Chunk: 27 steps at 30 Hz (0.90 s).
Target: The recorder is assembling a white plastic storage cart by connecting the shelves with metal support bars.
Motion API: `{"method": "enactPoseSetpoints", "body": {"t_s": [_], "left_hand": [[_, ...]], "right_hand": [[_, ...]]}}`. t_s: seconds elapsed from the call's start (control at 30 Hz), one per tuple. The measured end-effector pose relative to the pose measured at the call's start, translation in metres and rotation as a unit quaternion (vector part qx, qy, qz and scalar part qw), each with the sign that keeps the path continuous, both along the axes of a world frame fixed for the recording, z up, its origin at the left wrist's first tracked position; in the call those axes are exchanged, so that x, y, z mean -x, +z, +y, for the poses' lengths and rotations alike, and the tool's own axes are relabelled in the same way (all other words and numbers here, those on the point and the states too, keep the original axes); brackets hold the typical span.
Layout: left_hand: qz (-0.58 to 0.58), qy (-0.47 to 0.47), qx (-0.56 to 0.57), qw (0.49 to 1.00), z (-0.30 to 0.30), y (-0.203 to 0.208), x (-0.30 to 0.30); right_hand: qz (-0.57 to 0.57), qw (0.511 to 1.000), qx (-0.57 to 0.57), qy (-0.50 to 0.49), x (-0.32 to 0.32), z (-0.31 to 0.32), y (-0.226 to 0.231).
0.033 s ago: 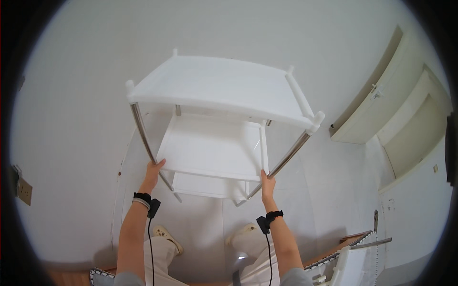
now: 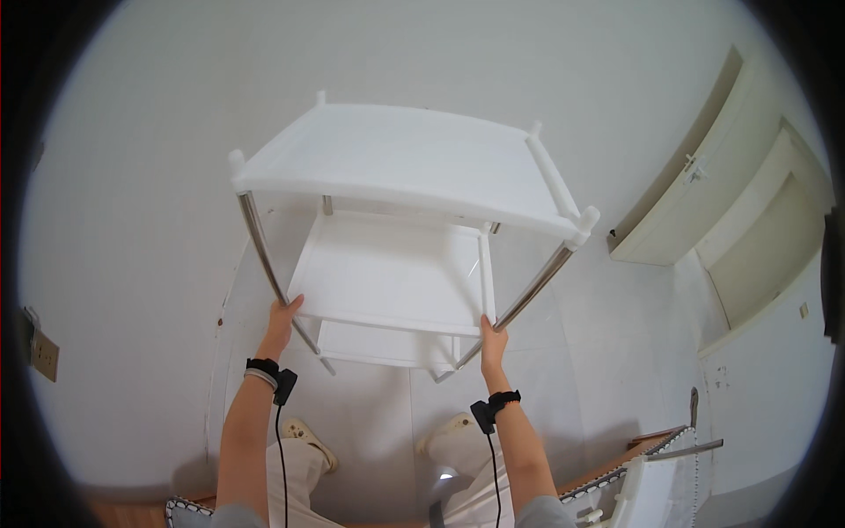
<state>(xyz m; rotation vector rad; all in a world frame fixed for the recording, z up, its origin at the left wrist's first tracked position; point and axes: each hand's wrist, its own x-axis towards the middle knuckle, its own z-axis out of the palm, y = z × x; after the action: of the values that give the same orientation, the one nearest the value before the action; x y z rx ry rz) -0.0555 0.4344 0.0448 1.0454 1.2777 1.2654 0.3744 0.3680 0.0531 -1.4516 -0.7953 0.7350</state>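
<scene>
A white shelf rack (image 2: 378, 163) with three tiers and silver metal legs stands in front of me. My left hand (image 2: 282, 321) is closed round the front left corner of the middle shelf (image 2: 387, 264), at the metal post. On the opposite front corner, my right hand (image 2: 493, 339) grips the same shelf beside the right post (image 2: 539, 286). Below it, the lowest shelf (image 2: 378, 343) is partly hidden by the middle one. White caps top the corners of the upper shelf. Each wrist wears a black band with a small cabled device.
To the right stands a pale door (image 2: 695, 189) with a handle. A wall socket (image 2: 44, 355) is at the far left. White parts and a metal tube (image 2: 682, 450) lie at the lower right, on a surface with a patterned edge. My feet in pale clogs (image 2: 310, 440) are below the rack.
</scene>
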Motion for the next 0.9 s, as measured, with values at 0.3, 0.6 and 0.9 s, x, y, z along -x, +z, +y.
{"method": "enactPoseSetpoints", "body": {"t_s": [0.3, 0.6, 0.9], "left_hand": [[0.042, -0.017, 0.011, 0.999, -0.005, 0.009, 0.005], [-0.039, 0.030, -0.002, 0.999, -0.024, 0.003, 0.003], [0.008, 0.054, 0.040, 0.998, -0.036, 0.017, 0.017]], "right_hand": [[0.053, 0.995, 0.031, -0.078, 0.007, 0.000, -0.007], [0.084, 0.993, -0.003, -0.081, 0.014, -0.014, -0.023], [0.109, 0.991, -0.009, -0.081, 0.040, -0.023, -0.015]]}}
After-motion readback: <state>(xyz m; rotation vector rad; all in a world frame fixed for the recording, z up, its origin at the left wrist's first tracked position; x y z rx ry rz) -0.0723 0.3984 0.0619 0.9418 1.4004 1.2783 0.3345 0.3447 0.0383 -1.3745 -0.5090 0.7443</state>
